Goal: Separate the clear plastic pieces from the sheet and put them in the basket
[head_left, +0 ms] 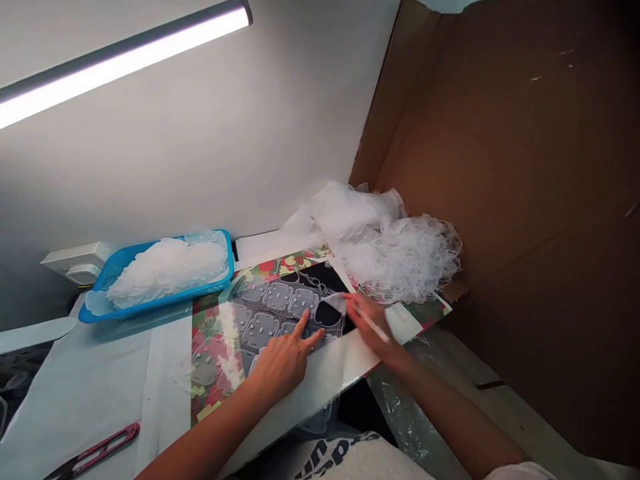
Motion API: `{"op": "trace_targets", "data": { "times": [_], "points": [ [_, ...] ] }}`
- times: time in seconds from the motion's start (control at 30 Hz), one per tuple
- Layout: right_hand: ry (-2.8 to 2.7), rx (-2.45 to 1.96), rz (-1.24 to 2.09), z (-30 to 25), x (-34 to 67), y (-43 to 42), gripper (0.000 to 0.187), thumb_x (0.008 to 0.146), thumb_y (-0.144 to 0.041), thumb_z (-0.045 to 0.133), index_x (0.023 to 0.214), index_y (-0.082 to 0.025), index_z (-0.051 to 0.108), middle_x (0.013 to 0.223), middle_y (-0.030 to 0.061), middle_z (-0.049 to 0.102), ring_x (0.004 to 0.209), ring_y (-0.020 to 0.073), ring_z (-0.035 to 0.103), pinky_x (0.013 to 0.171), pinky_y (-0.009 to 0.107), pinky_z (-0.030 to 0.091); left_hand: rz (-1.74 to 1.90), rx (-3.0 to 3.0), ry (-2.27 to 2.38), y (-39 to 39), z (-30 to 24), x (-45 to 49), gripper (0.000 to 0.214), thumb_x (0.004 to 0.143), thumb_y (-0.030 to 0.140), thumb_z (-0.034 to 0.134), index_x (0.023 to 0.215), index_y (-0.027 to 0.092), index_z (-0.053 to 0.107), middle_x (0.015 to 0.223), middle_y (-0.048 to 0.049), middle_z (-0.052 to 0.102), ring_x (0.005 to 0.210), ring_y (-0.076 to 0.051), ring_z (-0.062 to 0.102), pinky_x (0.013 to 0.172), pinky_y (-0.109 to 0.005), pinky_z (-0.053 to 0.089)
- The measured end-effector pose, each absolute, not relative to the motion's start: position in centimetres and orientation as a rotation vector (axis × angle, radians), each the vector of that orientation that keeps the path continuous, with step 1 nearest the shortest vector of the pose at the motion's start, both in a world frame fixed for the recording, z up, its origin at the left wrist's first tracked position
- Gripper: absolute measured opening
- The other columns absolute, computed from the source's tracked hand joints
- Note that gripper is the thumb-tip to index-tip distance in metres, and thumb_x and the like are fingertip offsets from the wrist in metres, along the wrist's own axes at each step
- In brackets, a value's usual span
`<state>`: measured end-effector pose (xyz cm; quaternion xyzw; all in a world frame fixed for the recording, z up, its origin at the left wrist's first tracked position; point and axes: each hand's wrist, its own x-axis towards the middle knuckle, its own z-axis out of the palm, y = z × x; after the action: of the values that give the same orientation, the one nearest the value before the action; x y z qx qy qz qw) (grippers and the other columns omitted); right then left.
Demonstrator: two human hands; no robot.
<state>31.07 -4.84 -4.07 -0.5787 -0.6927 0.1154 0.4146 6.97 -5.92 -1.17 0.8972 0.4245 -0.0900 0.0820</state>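
A translucent sheet of cut-out silicone-like pads (263,328) with small raised buttons lies on a black backing over a patterned board (207,360). My left hand (285,357) rests on the sheet, index and middle fingers stretched apart and pressing it down. My right hand (369,323) pinches the edge of a translucent pad (334,303), partly lifted at the sheet's right side. Black backing shows in the gap beside it. A slim white stick (374,324) lies across my right hand; its kind is unclear.
A blue plastic basket (165,308) at the left holds a heap of translucent pieces. Thin white stringy scraps (410,260) pile up at the back right, against a cardboard wall (525,200). A dark red cutter-like tool (97,452) lies at the front left.
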Motion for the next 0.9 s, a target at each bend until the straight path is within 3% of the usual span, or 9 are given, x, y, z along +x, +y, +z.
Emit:
{"op": "trace_targets", "data": {
  "times": [0.1,0.17,0.23,0.3,0.37,0.43,0.57,0.7,0.9],
  "points": [
    [-1.308,-1.651,0.289,-3.2,34.0,-4.3,0.027,0.091,-0.041,0.051,0.077,-0.020,0.060,0.073,0.0030,0.068,0.064,0.0170,0.059,0.061,0.028,0.046,-0.190,2.589,1.259,-5.2,-1.0,6.7,0.072,0.081,0.008,0.044,0.144,0.042,0.041,0.161,-0.0085,0.016,0.081,-0.025,0.072,0.065,-0.036,0.053],
    [-1.238,-1.609,0.426,-2.8,34.6,-4.6,0.032,0.087,-0.046,0.055,0.068,-0.020,0.053,0.072,0.0030,0.069,0.064,0.0170,0.059,0.061,0.027,0.045,-0.002,2.445,1.255,-3.7,-0.6,6.7,0.055,0.083,0.013,0.046,0.131,0.037,0.058,0.156,-0.0046,0.035,0.091,-0.024,0.070,0.074,-0.034,0.052],
    [-1.280,-1.509,0.545,-2.4,33.8,-5.2,0.032,0.087,-0.044,0.056,0.066,-0.021,0.051,0.085,0.0050,0.073,0.073,0.0185,0.063,0.069,0.029,0.046,0.220,2.185,1.261,-1.6,-0.2,7.1,0.034,0.086,0.025,0.049,0.113,0.027,0.071,0.131,-0.0056,0.063,0.091,-0.022,0.068,0.076,-0.030,0.050],
    [-1.380,-1.428,0.598,-1.9,32.3,-6.1,0.027,0.089,-0.039,0.056,0.069,-0.021,0.054,0.100,0.0057,0.074,0.083,0.0197,0.065,0.078,0.031,0.046,0.320,1.869,1.224,0.6,0.0,7.9,0.038,0.088,0.044,0.050,0.104,0.019,0.074,0.098,-0.0071,0.074,0.075,-0.019,0.065,0.066,-0.027,0.048],
    [-1.532,-1.362,0.677,-1.3,30.8,-6.7,0.023,0.090,-0.036,0.055,0.072,-0.021,0.058,0.104,0.0051,0.073,0.087,0.0201,0.065,0.081,0.033,0.045,0.280,1.668,1.146,2.3,-0.2,8.9,0.057,0.086,0.060,0.045,0.100,0.014,0.075,0.077,-0.0066,0.072,0.055,-0.015,0.055,0.052,-0.025,0.041],
    [-1.642,-1.312,0.813,-0.8,30.1,-6.7,0.022,0.089,-0.035,0.057,0.073,-0.022,0.060,0.104,0.0048,0.073,0.088,0.0205,0.065,0.082,0.033,0.045,0.238,1.642,1.096,3.2,-0.7,10.0,0.061,0.082,0.064,0.047,0.092,0.012,0.075,0.067,-0.0052,0.068,0.047,-0.012,0.046,0.047,-0.024,0.035],
    [-1.408,-1.317,1.056,-1.1,30.8,-4.5,0.023,0.084,-0.040,0.060,0.072,-0.020,0.057,0.105,0.0056,0.072,0.096,0.0214,0.062,0.087,0.034,0.043,0.310,1.784,1.117,3.0,-1.5,11.2,0.035,0.073,0.047,0.064,0.079,0.014,0.073,0.064,-0.0012,0.063,0.055,-0.012,0.048,0.053,-0.023,0.034],
    [-1.378,-1.347,1.273,-2.2,31.6,-2.0,0.027,0.079,-0.043,0.064,0.069,-0.019,0.054,0.090,0.0033,0.072,0.087,0.0187,0.060,0.082,0.031,0.041,0.405,1.920,1.142,1.8,-1.2,11.5,0.021,0.075,0.034,0.062,0.080,0.018,0.073,0.067,0.0003,0.064,0.064,-0.014,0.052,0.061,-0.023,0.035],
    [-1.511,-1.568,0.897,-2.2,32.3,-0.5,0.030,0.075,-0.042,0.063,0.061,-0.021,0.048,0.056,-0.0041,0.050,0.060,0.0136,0.044,0.057,0.026,0.029,0.519,2.009,1.196,-0.1,-0.4,10.1,0.019,0.084,0.032,0.054,0.084,0.021,0.069,0.071,0.0017,0.064,0.063,-0.013,0.050,0.062,-0.023,0.034]
  ]
}}
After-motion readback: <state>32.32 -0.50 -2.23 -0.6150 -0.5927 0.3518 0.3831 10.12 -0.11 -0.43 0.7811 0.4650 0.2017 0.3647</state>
